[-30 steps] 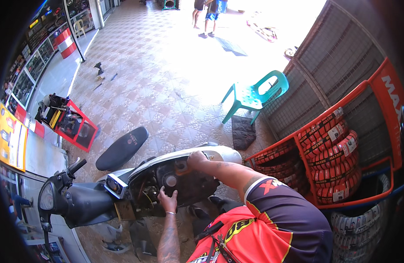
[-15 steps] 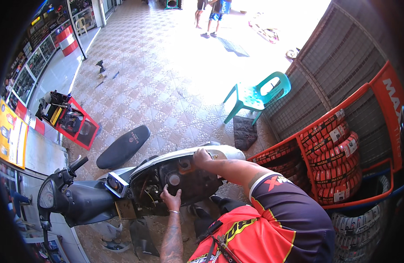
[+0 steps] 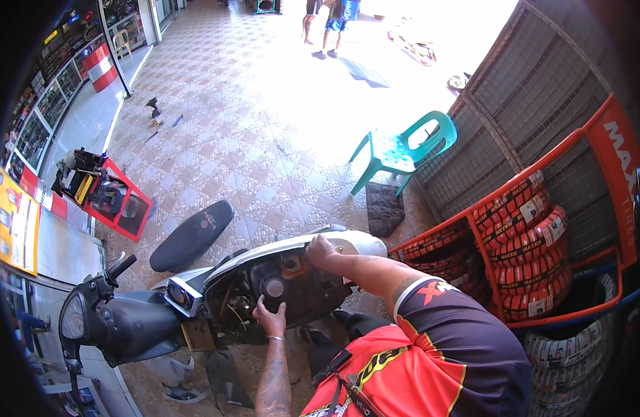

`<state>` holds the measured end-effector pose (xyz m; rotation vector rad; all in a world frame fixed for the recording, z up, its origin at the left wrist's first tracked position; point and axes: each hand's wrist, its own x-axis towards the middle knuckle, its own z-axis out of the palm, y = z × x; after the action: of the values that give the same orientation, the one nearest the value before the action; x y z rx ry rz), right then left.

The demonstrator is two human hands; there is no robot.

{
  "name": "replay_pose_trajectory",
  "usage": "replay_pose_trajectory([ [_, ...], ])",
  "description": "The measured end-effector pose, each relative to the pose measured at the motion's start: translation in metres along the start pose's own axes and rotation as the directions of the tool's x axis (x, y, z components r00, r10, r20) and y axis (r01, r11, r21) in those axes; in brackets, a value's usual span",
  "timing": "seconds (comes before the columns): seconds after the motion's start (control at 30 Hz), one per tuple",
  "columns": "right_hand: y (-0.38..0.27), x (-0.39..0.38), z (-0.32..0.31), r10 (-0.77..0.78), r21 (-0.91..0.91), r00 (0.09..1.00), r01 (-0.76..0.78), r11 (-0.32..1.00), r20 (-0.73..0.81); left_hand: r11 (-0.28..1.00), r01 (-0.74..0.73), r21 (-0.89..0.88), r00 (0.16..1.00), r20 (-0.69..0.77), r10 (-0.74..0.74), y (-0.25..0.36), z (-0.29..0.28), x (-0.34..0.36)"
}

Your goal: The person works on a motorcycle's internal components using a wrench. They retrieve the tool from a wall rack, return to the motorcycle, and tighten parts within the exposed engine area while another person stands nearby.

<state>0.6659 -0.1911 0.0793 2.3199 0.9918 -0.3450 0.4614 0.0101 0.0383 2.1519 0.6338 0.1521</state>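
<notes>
A scooter (image 3: 141,332) stands across in front of me with its seat off and the dark body interior (image 3: 302,283) exposed. My right hand (image 3: 321,251) is closed over the far rim of that opening, at the scooter's white rear panel (image 3: 365,243); part of its fingers is hidden. On the near side, beside a round pale cap (image 3: 273,287), rests my left hand (image 3: 271,318). Its thumb and forefinger are spread apart and nothing shows between them. A small box-like item with a dark round face (image 3: 183,295) sits forward of the opening.
The black seat (image 3: 193,236) lies on the tiled floor beyond the scooter. Farther left is a red tool cart (image 3: 118,201). A green plastic chair (image 3: 396,149) stands ahead, and a red tyre rack (image 3: 481,260) is close on my right. Loose panels (image 3: 226,379) lie near my feet.
The view has tilted very slightly, so the surroundings sit a little differently. Both hands keep their places on the scooter.
</notes>
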Motion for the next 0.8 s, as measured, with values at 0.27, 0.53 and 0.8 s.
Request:
replay_pose_trajectory([
  [0.27, 0.0001, -0.0056, 0.0052, 0.103, 0.043, 0.971, -0.096, 0.995, -0.216, 0.999, -0.037, 0.013, 0.999, -0.002, 0.037, -0.0007, 0.0006, 0.0009],
  [0.53, 0.0009, -0.0035, 0.0012, 0.046, 0.079, 0.999, -0.046, 0.996, 0.007, 1.000, -0.025, 0.002, 1.000, -0.006, 0.025, -0.0017, 0.0013, 0.0003],
  [0.8, 0.0011, -0.0055, -0.0005, 0.006, 0.087, 0.993, 0.005, 0.996, -0.119, 0.999, -0.032, 0.034, 0.999, -0.022, 0.033, -0.0007, 0.0034, 0.0012],
])
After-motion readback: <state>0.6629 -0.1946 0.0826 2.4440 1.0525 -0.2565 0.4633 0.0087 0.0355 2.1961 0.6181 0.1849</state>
